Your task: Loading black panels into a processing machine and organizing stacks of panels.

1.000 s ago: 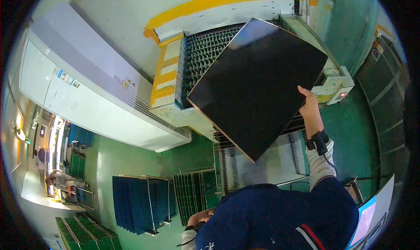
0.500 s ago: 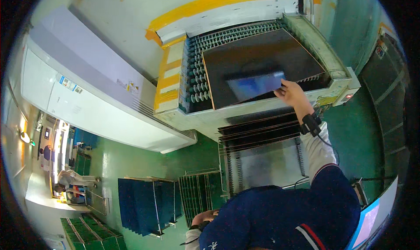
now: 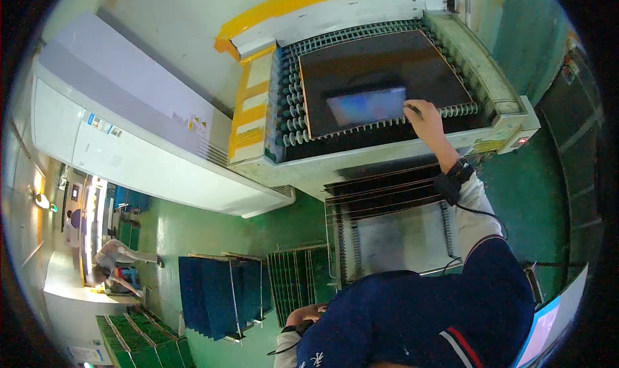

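A large dark panel point(image 3: 380, 65) with a thin copper-coloured edge lies on the rows of ribbed rollers point(image 3: 296, 138) of a conveyor machine. A bright bluish patch shines on its near part. At the panel's near edge, right of that patch, is my right hand point(image 3: 425, 120), its thumb and fingers apart. Whether the fingertips touch the panel is hard to make out. My left hand point(image 3: 308, 314) is low beside my body, partly covered by my dark blue shirt, and its fingers are mostly hidden.
Below the machine's front, a rack point(image 3: 342, 245) holds several dark panels. Further left stand a rack of blue panels point(image 3: 209, 297) and green racks point(image 3: 138, 339). A tall white cabinet-like unit point(image 3: 129, 149) borders the machine's left side. Another person point(image 3: 116, 261) bends over at far left.
The panel has moved away from me and now lies flatter on the rollers, with more of the near rollers showing. My right hand has followed it slightly forward and its fingers have loosened.
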